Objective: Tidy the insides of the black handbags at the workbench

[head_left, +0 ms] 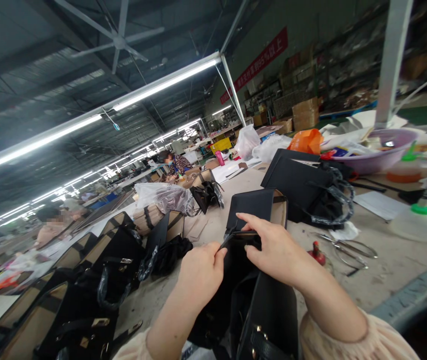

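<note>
A black handbag (271, 312) stands close in front of me, its mouth facing up and gold-coloured studs on its side. My left hand (203, 267) pinches the bag's edge at the left corner, thumb against the fingers. On the far rim lies my right hand (273, 245), its index finger stretched toward the left and the thumb apart, curled over the edge of the bag. The inside of the bag is dark, and its lower part is hidden by my forearms. Just beyond the hands a black flap piece with a beige side (251, 207) rests on the table.
Rows of black handbags (82, 310) stand to the left. Right of the hands lie scissors (348, 247), a small red bottle (316, 254), a spray bottle (418, 222) and a purple basin (380, 157). Another black bag (296, 185) sits behind. Co-workers (178, 165) sit farther off.
</note>
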The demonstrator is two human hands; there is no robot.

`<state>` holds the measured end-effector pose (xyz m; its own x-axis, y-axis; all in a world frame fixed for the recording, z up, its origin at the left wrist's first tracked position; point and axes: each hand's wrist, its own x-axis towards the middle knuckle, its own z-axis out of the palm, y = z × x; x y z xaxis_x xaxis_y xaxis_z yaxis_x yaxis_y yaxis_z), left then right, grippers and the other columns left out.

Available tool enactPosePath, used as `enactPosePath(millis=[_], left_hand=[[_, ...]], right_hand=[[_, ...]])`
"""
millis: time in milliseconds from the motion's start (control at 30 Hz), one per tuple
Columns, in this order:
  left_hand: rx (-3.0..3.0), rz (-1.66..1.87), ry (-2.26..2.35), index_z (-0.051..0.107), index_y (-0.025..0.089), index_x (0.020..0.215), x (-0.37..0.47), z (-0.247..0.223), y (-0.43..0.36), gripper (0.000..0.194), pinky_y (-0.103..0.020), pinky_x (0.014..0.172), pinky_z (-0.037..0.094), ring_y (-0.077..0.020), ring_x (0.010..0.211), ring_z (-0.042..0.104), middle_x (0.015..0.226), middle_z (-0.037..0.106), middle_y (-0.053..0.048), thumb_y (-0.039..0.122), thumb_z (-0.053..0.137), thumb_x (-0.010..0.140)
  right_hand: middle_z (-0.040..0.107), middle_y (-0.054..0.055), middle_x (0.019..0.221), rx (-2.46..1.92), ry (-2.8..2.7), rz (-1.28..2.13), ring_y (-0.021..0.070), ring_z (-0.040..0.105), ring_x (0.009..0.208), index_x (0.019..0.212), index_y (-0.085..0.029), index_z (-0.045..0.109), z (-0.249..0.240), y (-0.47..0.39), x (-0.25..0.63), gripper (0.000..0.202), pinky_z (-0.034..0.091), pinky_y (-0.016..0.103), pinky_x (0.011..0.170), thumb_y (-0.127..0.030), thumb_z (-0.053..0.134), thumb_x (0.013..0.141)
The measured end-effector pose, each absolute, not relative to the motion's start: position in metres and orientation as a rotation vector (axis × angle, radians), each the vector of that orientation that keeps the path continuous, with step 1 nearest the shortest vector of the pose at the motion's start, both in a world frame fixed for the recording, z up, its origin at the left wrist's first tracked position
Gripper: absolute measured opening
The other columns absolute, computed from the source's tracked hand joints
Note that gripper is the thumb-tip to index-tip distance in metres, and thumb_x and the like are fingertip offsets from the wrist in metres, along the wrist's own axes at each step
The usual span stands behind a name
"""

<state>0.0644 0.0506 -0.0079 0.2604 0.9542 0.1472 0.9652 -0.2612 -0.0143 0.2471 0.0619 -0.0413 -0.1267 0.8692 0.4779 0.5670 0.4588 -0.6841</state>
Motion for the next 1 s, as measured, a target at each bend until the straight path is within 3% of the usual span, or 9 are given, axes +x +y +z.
enactPosePath(millis=[567, 800, 1000], left_hand=[[-2.277, -0.002, -1.735, 0.069, 0.018, 0.079, 0.087, -0.001, 0.069, 0.034, -0.031, 0.06, 0.041, -0.0236, 0.07, 0.068, 0.075, 0.072, -0.01, 0.03, 0.04, 0.09], [-2.233, 0.075, -1.791, 0.07, 0.017, 0.08, 0.064, 0.005, 0.088, 0.036, -0.033, 0.068, 0.046, -0.025, 0.08, 0.068, 0.083, 0.073, -0.012, 0.033, 0.039, 0.09], [-2.148, 0.21, -1.894, 0.071, 0.017, 0.08, 0.019, 0.013, 0.097, 0.036, -0.031, 0.074, 0.048, -0.023, 0.088, 0.067, 0.088, 0.073, -0.012, 0.033, 0.04, 0.089]], right_hand=[[0.062, 0.006, 0.116, -1.129, -1.849, 0.475, 0.0195, 0.06, 0.103, 0.141, -0.021, 0.037, -0.04, 0.059, 0.25, 0.074, 0.045, 0.036, 0.095, -0.011, 0.051, 0.069], [0.056, 0.007, 0.127, -1.154, -1.834, 0.384, 0.0249, 0.053, 0.115, 0.144, -0.026, 0.03, -0.031, 0.047, 0.255, 0.072, 0.044, 0.044, 0.097, -0.043, 0.059, 0.081], [0.063, 0.007, 0.114, -1.138, -1.892, 0.333, 0.0227, 0.062, 0.099, 0.138, -0.026, 0.042, -0.028, 0.039, 0.249, 0.056, 0.05, 0.039, 0.086, -0.041, 0.056, 0.085]])
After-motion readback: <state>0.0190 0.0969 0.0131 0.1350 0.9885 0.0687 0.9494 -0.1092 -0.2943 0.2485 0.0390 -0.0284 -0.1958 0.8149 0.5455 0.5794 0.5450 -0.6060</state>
